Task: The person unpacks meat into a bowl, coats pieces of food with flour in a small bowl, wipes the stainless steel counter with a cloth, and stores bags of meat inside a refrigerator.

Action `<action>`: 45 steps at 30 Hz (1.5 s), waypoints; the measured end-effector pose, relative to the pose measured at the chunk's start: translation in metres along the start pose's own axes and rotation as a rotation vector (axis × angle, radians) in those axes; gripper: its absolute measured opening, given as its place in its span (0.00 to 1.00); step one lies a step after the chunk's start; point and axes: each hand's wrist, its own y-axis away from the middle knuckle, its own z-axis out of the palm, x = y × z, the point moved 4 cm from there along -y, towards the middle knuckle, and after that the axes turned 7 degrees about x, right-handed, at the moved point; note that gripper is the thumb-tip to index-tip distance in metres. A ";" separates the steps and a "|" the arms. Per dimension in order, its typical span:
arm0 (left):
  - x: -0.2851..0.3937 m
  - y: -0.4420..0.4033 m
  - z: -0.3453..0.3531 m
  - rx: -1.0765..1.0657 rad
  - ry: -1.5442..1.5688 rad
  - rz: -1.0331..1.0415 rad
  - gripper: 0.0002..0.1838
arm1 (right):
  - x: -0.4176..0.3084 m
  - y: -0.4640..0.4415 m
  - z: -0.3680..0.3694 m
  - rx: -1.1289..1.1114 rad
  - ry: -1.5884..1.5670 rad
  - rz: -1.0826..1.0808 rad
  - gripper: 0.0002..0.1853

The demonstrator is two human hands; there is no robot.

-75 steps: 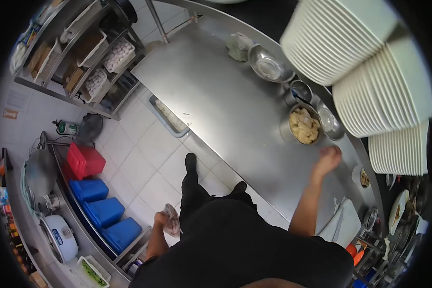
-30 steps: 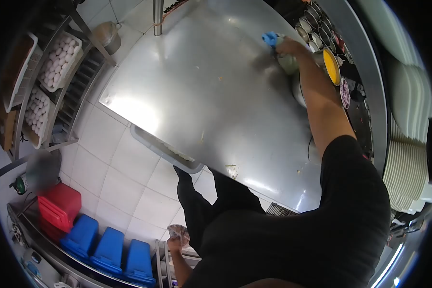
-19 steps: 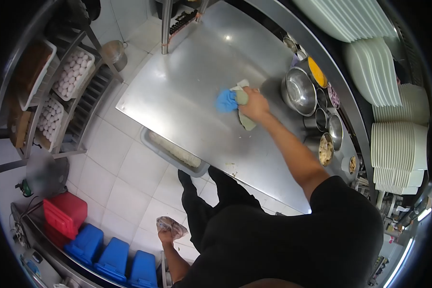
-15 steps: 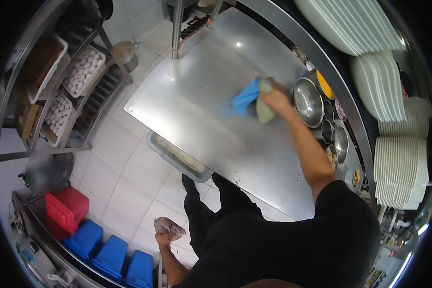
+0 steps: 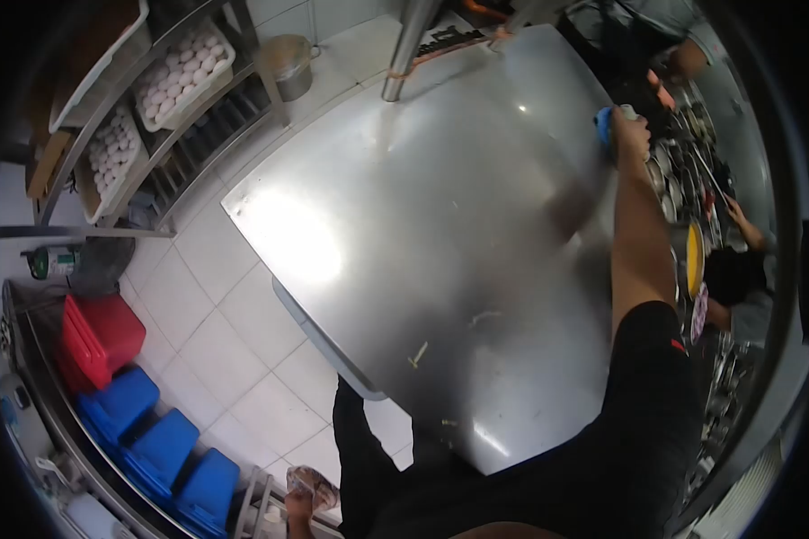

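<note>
Nearby, scraps [image 5: 418,356] on table [image 5: 422,225], cloth [image 5: 604,125] in right hand [image 5: 633,136]

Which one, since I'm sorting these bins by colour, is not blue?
The red bin, at the row's end farthest from the left hand; the three blue bins differ in colour.

The steel table [image 5: 404,198] shows a bright glare toward its 9 o'clock. Thin pale scraps [image 5: 418,355] lie on it, toward 5 and 6 o'clock from its middle. At 10 o'clock in view, the rack [image 5: 268,76] bears two white trays [image 5: 199,96] of eggs [image 5: 184,74]. A bucket [image 5: 292,76] stands at 11 o'clock on the tiled floor [image 5: 252,319].
</note>
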 end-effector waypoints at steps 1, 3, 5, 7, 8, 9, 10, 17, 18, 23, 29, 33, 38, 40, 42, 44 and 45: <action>-0.008 0.005 0.014 -0.045 -0.005 -0.019 0.08 | -0.013 -0.019 0.018 -0.003 -0.048 -0.041 0.58; -0.039 0.004 0.029 -0.205 -0.306 0.089 0.14 | -0.060 -0.012 0.027 -0.144 -0.244 -0.353 0.57; -0.057 0.008 0.030 -0.285 -0.446 0.070 0.16 | -0.098 0.024 0.020 -0.265 -0.419 -0.672 0.55; -0.039 0.006 0.023 -0.257 -0.179 -0.250 0.16 | -0.100 0.075 0.003 -0.331 -0.532 -0.778 0.49; -0.072 0.000 0.041 -0.211 -0.065 -0.281 0.15 | -0.096 0.117 -0.021 -0.270 -0.467 -0.805 0.46; -0.069 -0.002 0.038 -0.204 -0.028 -0.289 0.13 | -0.085 0.159 -0.052 -0.203 -0.403 -0.832 0.43; -0.057 -0.005 0.036 -0.199 0.006 -0.298 0.11 | -0.066 0.194 -0.061 -0.198 -0.471 -0.977 0.41; 0.017 -0.058 0.003 -0.140 0.307 -0.226 0.11 | 0.000 0.370 -0.175 -0.520 -0.646 -1.084 0.33; 0.024 -0.064 -0.004 -0.128 0.392 -0.193 0.10 | 0.005 0.360 -0.164 -0.490 -0.717 -1.022 0.33; 0.025 -0.070 -0.030 -0.132 0.606 -0.078 0.07 | -0.064 0.214 -0.079 -0.318 -0.601 -0.536 0.32; 0.007 -0.098 -0.040 -0.245 0.331 -0.058 0.05 | -0.162 0.327 -0.092 -0.581 -0.474 -0.622 0.32; 0.013 -0.116 -0.041 -0.461 -0.273 0.322 0.06 | -0.141 0.514 -0.165 -0.287 -0.241 -0.705 0.38; 0.037 -0.143 -0.054 -0.331 -1.208 1.450 0.12 | -0.027 0.568 -0.227 -0.260 -0.415 -0.654 0.25; 0.061 -0.160 -0.066 -0.332 -1.296 1.401 0.12 | 0.042 0.560 -0.241 -0.153 -0.368 -0.584 0.23; 0.077 -0.178 -0.085 -0.441 -1.094 1.131 0.11 | 0.136 0.552 -0.271 -0.109 -0.283 -0.482 0.21; 0.097 -0.201 -0.104 -0.510 -0.820 0.941 0.07 | 0.230 0.551 -0.304 -0.082 -0.219 -0.342 0.23; 0.111 -0.201 -0.108 -0.505 -0.723 0.842 0.06 | 0.275 0.554 -0.317 -0.022 -0.216 -0.263 0.24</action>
